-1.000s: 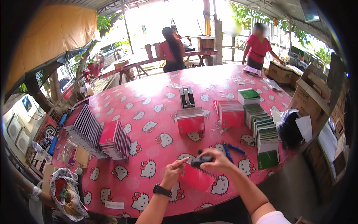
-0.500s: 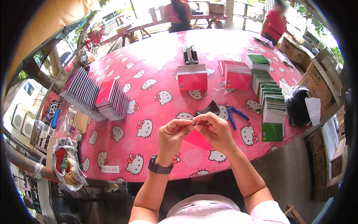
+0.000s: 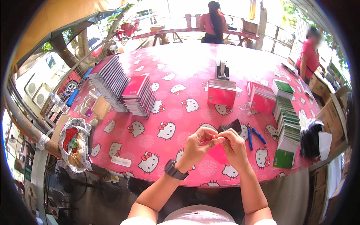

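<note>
We stand at the near edge of a round table [image 3: 176, 75] under a pink cartoon-cat cloth. Both our hands meet just above it. The left hand [image 3: 197, 144], a black watch [image 3: 175, 169] on its wrist, and the right hand [image 3: 232, 144] are pinched narrow, fingertips touching around a small pink piece [image 3: 218, 153] held between them; what exactly it is we cannot tell.

As for progress, much looks done: to the far left lies a long fanned row of dark-edged booklets [image 3: 109, 83] with a red-covered stack [image 3: 139, 93] beside it, and beyond our hands stand two pink blocks of booklets [image 3: 222, 93]. On the right a run of green-covered stacks [image 3: 285, 123] reaches the near rim. We judge that the piece in hand is mid-handling, with more stacks left to work through.

Just right of our hands lie blue-handled pliers [image 3: 255, 134] and a dark folded scrap [image 3: 231, 125], both untouched.
</note>
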`<state>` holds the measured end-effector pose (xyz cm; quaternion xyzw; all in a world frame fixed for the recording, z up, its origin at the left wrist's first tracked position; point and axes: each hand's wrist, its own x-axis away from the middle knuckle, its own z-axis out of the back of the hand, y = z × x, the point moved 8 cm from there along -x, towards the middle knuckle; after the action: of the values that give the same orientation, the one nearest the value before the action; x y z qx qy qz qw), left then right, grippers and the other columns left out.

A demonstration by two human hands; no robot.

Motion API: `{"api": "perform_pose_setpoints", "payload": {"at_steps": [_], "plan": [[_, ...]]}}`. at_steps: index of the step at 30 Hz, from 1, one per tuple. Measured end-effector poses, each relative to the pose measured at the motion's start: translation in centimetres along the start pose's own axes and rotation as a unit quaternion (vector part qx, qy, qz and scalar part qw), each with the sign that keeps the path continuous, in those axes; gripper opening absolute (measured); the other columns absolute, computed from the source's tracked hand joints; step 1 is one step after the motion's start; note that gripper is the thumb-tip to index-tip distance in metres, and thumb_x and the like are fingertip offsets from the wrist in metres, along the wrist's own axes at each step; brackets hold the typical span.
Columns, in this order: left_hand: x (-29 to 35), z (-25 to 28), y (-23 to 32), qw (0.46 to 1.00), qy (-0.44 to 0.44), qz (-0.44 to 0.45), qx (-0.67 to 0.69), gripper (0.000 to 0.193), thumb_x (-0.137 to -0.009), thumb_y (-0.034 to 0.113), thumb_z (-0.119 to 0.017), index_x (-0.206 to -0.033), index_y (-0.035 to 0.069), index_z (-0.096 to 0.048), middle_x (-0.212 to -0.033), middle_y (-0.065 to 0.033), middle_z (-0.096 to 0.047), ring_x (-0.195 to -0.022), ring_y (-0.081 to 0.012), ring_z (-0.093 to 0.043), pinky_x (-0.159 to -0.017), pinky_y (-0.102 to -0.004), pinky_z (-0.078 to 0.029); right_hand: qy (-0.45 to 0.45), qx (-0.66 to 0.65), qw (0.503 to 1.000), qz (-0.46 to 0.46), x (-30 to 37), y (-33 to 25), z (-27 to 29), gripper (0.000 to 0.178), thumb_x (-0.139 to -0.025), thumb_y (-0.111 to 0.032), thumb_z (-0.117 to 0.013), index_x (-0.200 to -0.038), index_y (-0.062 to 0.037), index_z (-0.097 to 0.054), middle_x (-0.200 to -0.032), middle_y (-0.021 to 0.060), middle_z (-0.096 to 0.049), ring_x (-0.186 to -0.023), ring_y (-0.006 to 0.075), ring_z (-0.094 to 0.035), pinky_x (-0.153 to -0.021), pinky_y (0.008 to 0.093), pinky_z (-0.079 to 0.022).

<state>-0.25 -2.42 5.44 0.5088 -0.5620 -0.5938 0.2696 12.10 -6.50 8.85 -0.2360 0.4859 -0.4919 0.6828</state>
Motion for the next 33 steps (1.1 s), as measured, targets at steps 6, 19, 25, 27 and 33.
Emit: {"api": "perform_pose_setpoints", "payload": {"at_steps": [6, 19, 25, 27, 33], "plan": [[-6.7, 12.1, 10.0, 0.899, 0.171, -0.16, -0.371, 0.016, -0.097, 0.011, -0.046, -0.092, 0.006, -0.061, -0.076, -0.0046, -0.058, -0.067, -0.0102, -0.05, -0.062, -0.0254, -0.041, 0.079, 0.074, 0.994, 0.008, -0.8, 2.0, 2.9, 0.052, -0.083, -0.035, -0.069, -0.123, -0.0058, -0.053, -0.118, 0.0159, -0.054, -0.112, 0.0295, -0.048, -0.094, 0.0395, -0.038], [-22.4, 29.6, 1.7, 0.68, 0.05, 0.172, -0.711, 0.073, -0.08, 0.064, -0.052, -0.135, 0.017, -0.046, -0.145, -0.0085, -0.04, -0.138, -0.0244, -0.03, -0.113, -0.0572, -0.01, 0.028, 0.035, 0.998, -0.037, 1.8, 10.2, 0.4, 0.014, -0.076, 0.004, -0.065, -0.089, -0.0028, -0.065, -0.08, 0.0075, -0.061, -0.071, 0.0178, -0.06, -0.057, 0.026, -0.049], [-21.9, 32.2, 1.4, 0.657, -0.001, 0.165, -0.735, 0.069, -0.072, 0.046, -0.07, -0.129, 0.013, -0.052, -0.137, -0.0116, -0.048, -0.131, -0.0265, -0.04, -0.107, -0.0599, -0.022, -0.022, 0.02, 1.0, -0.009, 0.9, 9.1, -1.9, 0.012, -0.076, 0.001, -0.066, -0.087, -0.0024, -0.063, -0.073, 0.007, -0.06, -0.069, 0.0184, -0.057, -0.057, 0.028, -0.048], [-22.2, 28.9, 2.5, 0.628, -0.018, 0.14, -0.765, 0.067, -0.074, 0.044, -0.069, -0.13, 0.012, -0.05, -0.138, -0.011, -0.047, -0.131, -0.0263, -0.04, -0.105, -0.0611, -0.025, -0.006, 0.022, 1.0, 0.001, 1.5, 9.2, -1.1, 0.013, -0.076, 0.001, -0.065, -0.088, -0.0027, -0.063, -0.074, 0.0066, -0.061, -0.07, 0.0188, -0.057, -0.058, 0.0283, -0.049], [-20.5, 4.3, 0.9, 0.717, -0.129, -0.301, -0.615, 0.029, -0.077, 0.021, -0.071, -0.103, 0.009, -0.068, -0.104, -0.0068, -0.067, -0.105, -0.0245, -0.058, -0.094, -0.0371, -0.044, -0.002, 0.017, 1.0, -0.011, 1.8, 9.1, -1.0, 0.016, -0.074, 0.001, -0.065, -0.089, -0.0037, -0.063, -0.076, 0.0071, -0.062, -0.072, 0.0201, -0.059, -0.061, 0.0292, -0.05]]}}
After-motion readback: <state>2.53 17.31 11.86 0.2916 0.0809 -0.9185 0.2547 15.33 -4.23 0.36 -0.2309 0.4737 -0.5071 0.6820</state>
